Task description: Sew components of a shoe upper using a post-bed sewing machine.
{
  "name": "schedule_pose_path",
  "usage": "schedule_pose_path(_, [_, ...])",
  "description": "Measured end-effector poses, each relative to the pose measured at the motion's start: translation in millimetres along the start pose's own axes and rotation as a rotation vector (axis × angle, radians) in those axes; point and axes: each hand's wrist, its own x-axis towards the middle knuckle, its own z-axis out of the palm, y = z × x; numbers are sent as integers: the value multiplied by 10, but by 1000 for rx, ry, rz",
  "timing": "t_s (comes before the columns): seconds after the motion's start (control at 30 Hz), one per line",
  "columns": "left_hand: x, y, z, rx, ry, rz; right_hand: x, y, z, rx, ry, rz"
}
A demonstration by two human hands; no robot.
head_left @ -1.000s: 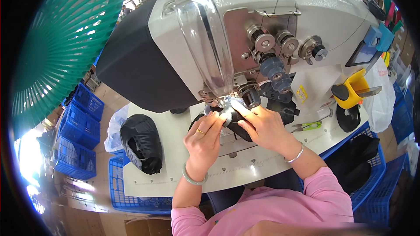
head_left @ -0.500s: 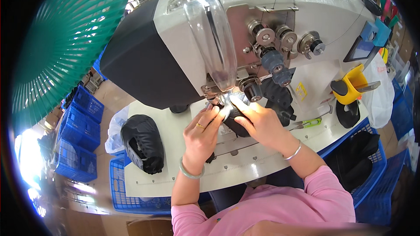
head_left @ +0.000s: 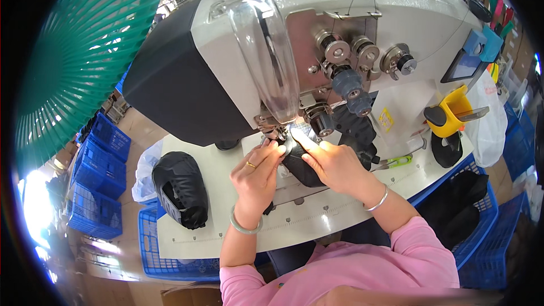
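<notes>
I have both hands on a black fabric piece (head_left: 303, 167) that lies on the white tabletop (head_left: 226, 215), pushed up under the head of the big sewing machine (head_left: 238, 62). My left hand (head_left: 256, 173) rests on the near left edge of the piece, fingers (head_left: 276, 150) curled and pressed down onto the cloth, a ring on one of them and a pale bangle at the wrist. My right hand (head_left: 334, 164) lies flat over the right part of the piece, its fingers (head_left: 299, 137) stretched forward and close together, the tips touching the fabric right at the lit needle area (head_left: 281, 131). Neither hand is closed around the piece; both pin it to the tabletop. Just above the fingertips hangs the clear plastic guard (head_left: 269, 51) of the machine. Well to the left of my left fingers sits a black bundle (head_left: 178, 190) of the same sort of cloth, near a blue crate (head_left: 150, 238) at the tabletop's edge. To the right of my right fingers lie green-handled snips (head_left: 396, 162), and further out a yellow holder (head_left: 450, 114).
</notes>
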Motion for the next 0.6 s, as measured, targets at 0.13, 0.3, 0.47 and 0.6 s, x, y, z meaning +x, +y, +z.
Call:
schedule_pose_path(0.13, [14,-3,-30,21,-5,43,-21,-54,35,-52,4,20])
schedule_pose_path(0.3, [31,-36,-43,13,-34,103,-23,-83,87,-82,36,43])
schedule_pose_path(0.47, [7,-122,-14,0,-27,91,20,-164,78,-112,90,57])
schedule_pose_path(0.6, [53,-156,-8,-16,-27,83,56,-148,113,-109,96,67])
